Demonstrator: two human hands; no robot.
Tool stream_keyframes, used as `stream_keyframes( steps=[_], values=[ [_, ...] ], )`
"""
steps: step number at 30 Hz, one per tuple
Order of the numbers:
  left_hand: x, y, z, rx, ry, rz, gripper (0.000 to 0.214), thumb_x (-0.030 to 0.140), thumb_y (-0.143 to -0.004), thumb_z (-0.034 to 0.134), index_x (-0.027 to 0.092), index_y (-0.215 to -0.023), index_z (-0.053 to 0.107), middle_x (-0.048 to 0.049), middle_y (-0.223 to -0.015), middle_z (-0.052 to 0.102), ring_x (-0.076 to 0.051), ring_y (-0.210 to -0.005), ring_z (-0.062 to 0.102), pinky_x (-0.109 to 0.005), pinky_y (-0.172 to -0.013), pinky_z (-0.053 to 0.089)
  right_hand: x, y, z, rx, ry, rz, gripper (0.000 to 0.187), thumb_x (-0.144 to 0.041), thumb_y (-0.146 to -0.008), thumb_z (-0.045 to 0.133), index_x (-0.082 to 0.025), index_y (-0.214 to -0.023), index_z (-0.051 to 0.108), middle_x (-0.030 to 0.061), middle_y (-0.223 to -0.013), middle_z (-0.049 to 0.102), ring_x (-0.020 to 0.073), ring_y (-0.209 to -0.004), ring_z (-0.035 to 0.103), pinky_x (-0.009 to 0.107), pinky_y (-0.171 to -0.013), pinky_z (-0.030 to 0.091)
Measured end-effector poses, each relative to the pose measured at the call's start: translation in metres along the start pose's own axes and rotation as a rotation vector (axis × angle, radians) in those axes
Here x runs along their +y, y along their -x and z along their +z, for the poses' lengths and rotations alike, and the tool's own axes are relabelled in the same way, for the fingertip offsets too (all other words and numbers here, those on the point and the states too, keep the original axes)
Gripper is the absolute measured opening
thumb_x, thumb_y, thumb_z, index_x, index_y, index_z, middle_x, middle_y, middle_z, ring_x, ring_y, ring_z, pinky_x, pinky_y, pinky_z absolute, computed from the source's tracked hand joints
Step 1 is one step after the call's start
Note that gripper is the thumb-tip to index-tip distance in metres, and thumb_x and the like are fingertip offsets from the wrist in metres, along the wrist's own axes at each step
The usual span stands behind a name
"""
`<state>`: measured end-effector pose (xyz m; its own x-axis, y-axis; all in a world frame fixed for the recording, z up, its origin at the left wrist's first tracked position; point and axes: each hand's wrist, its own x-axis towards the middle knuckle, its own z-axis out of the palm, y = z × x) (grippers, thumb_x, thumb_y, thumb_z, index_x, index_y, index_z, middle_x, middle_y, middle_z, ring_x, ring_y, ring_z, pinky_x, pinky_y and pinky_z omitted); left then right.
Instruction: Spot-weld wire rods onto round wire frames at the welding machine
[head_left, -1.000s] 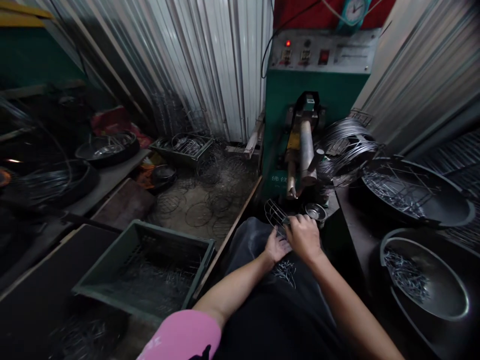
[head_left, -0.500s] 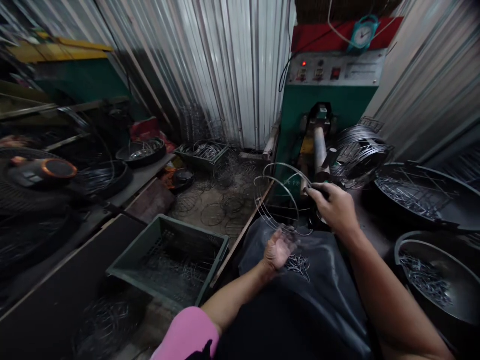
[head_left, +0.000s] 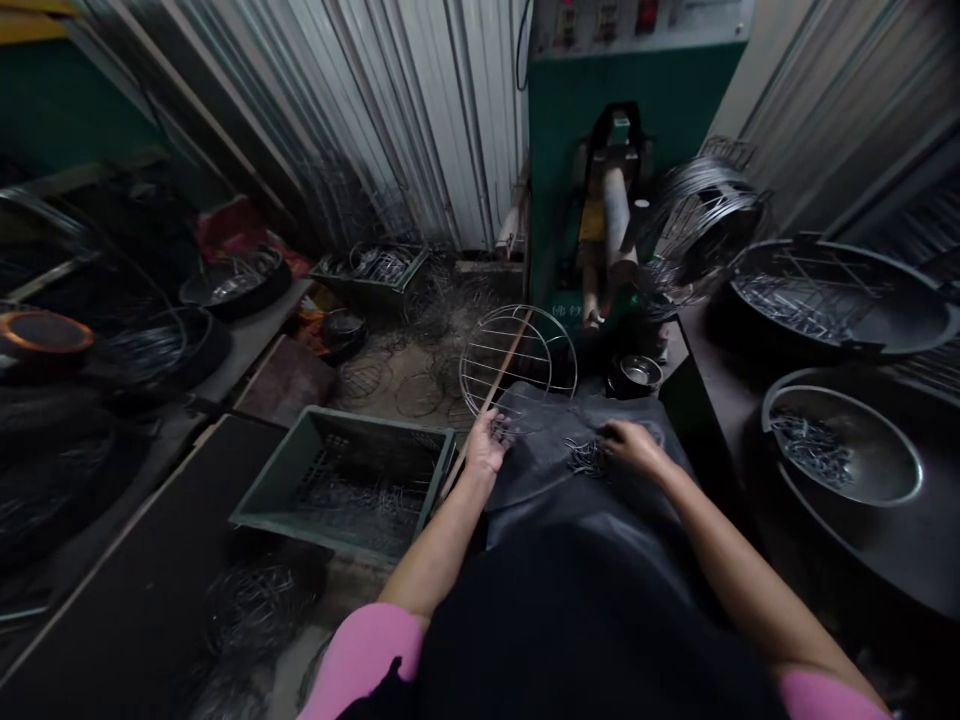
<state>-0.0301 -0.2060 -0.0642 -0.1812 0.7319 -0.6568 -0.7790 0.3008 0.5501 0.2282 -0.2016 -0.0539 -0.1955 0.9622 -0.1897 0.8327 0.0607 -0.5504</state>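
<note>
Wire grille (head_left: 517, 362), round with parallel cross wires, is held upright over the front edge of the dark lap cloth (head_left: 555, 480). Left hand (head_left: 487, 440) pinches its lower rim. Right hand (head_left: 630, 445) rests on the cloth, fingers curled onto a small heap of wire pieces (head_left: 585, 458). Green crate (head_left: 349, 480), left of the lap, holds tangled wire parts. Bench at right: near metal bowl (head_left: 840, 450) holds short wire pieces; far pan (head_left: 840, 300) holds more. Small steel cup (head_left: 636, 373) sits by the green machine (head_left: 622, 180).
</note>
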Motion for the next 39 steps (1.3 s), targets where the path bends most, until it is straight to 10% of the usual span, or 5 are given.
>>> stream_keyframes(
  steps=[16,28,39],
  values=[
    [-0.027,-0.023,-0.005,-0.056,0.051,0.035,0.019,0.024,-0.067,0.062,0.019,-0.084,0.056,0.0005,-0.078,0.063,-0.013,-0.073,0.063,-0.032,-0.074,0.049,0.005,0.022,0.051,-0.021,0.498,-0.064,0.037,-0.029,-0.078,0.059,-0.012,-0.111,0.056,0.0156,-0.105,0.059,0.0277,-0.097,0.052,0.034,-0.080,0.037],
    [-0.024,-0.026,-0.023,-0.178,0.046,0.093,0.029,0.019,-0.065,0.066,0.020,-0.092,0.056,-0.0018,-0.087,0.067,-0.017,-0.084,0.063,-0.041,-0.085,0.046,0.013,0.017,0.033,-0.107,0.341,0.190,0.045,-0.036,-0.079,0.058,-0.009,-0.115,0.054,0.0175,-0.109,0.060,0.0286,-0.100,0.055,0.034,-0.080,0.039],
    [-0.022,-0.022,-0.028,-0.232,-0.034,0.041,0.025,0.019,-0.062,0.069,0.021,-0.084,0.057,0.0012,-0.086,0.067,-0.015,-0.086,0.063,-0.036,-0.082,0.048,-0.006,0.024,0.052,-0.170,0.445,-0.092,0.039,-0.026,-0.073,0.063,-0.014,-0.110,0.057,0.0141,-0.108,0.059,0.0281,-0.104,0.048,0.036,-0.086,0.034]
  ],
)
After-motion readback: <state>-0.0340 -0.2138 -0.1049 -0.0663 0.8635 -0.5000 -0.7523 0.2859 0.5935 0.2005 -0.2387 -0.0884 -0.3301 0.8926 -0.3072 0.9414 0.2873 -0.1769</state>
